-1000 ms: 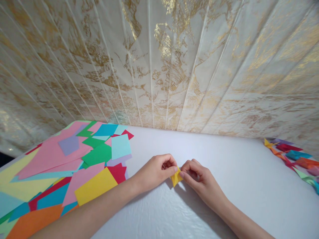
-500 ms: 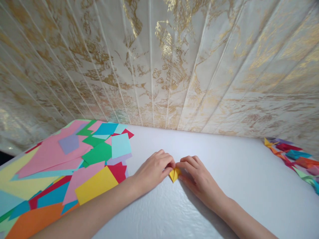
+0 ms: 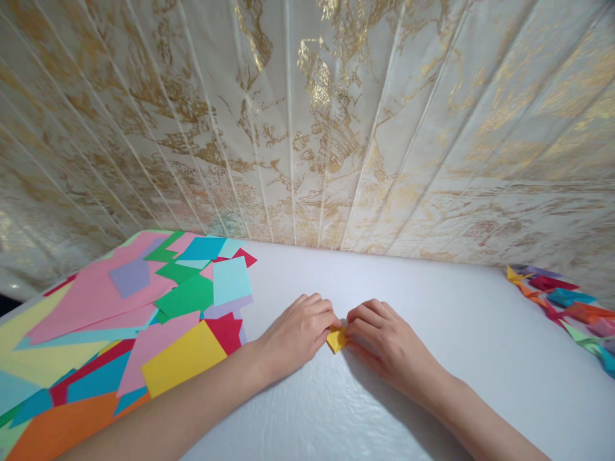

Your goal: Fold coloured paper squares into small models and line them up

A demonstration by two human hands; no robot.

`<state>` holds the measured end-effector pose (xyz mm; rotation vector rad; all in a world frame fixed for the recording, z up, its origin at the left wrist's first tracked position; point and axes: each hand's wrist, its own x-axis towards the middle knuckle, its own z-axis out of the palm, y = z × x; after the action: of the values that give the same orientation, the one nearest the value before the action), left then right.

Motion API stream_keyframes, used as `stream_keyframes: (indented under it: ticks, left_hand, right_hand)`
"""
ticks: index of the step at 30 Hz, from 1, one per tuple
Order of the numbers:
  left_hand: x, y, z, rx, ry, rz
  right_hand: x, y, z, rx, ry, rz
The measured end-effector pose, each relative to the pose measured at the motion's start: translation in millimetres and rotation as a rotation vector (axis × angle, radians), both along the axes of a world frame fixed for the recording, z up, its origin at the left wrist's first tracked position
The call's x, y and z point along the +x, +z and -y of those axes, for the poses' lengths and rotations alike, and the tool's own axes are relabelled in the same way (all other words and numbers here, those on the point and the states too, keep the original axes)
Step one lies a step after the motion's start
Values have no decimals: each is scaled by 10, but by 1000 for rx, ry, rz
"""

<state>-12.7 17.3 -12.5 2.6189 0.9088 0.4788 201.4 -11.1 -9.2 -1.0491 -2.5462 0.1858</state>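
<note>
A small folded yellow paper [image 3: 336, 339] lies on the white table [image 3: 432, 333] between my two hands. My left hand [image 3: 298, 333] rests on the table with its fingers curled, the fingertips pressing the paper's left side. My right hand [image 3: 384, 342] is closed in a pinch on the paper's right side. Most of the paper is hidden under my fingers; only a yellow corner shows.
Several loose coloured paper squares [image 3: 120, 326] cover the left part of the table. A row of folded paper figures [image 3: 567, 304] in mixed colours lies at the right edge. A cream and gold patterned wall [image 3: 307, 128] rises right behind the table.
The yellow paper was held a little above the table one second ago. Both hands have lowered it onto the surface and now press on it.
</note>
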Motion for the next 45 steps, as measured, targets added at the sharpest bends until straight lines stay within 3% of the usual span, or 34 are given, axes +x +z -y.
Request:
stream_keyframes:
  ticks: [7,16,24,32,45]
  left_hand:
    - [-48,64,-4,-20,-21,-65]
    - [-10,120,25,-43,19,-64]
    - [19,23,43,47,23,-49]
    - [138,-100,72,141,108,-7]
    - [199,-131,46,109,225,18]
  right_hand:
    - [-38,-50,16,114,44,60]
    - [-48,-115,17,-54,-66,-142]
    - [-47,-77,30,-140,-98,-200]
    - [86,-66,-114,-393,-147,-305]
    - [35,-137,-144,-465,-254,-386]
